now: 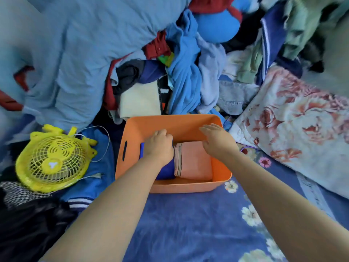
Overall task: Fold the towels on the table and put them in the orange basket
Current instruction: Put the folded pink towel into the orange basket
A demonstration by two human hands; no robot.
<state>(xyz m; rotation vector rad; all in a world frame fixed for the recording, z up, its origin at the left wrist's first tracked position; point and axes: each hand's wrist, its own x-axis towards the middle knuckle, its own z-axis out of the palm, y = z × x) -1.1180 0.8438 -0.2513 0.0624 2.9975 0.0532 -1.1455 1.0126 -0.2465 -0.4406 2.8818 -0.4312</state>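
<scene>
While the heap of clothes [181, 59] crowds the far side, we see it reach right up to the orange basket [170, 122] at its far rim, so no free room there. To the right a floral pillow [294, 129] lies near the basket's right wall, with a narrow strip of bedding between them. The blue flowered sheet [188, 224] in front of the near rim is the widest open patch, crossed only by our two forearms. To the left a yellow fan [54, 159] lies on blue cloth, apart from the basket's left wall, which has a handle slot.

Inside the basket, a folded orange towel [196, 161] with a striped edge fills the right part of the floor, nearly meeting the right wall and the near wall. A folded blue towel [166, 172] lies just beside it on the left, their edges touching.

Our left hand [158, 146] is down on the blue towel, fingers curled over its far end, grip closed round it. Our right hand [217, 140] hovers over the orange towel's far edge, fingers spread and straight, holding nothing.
</scene>
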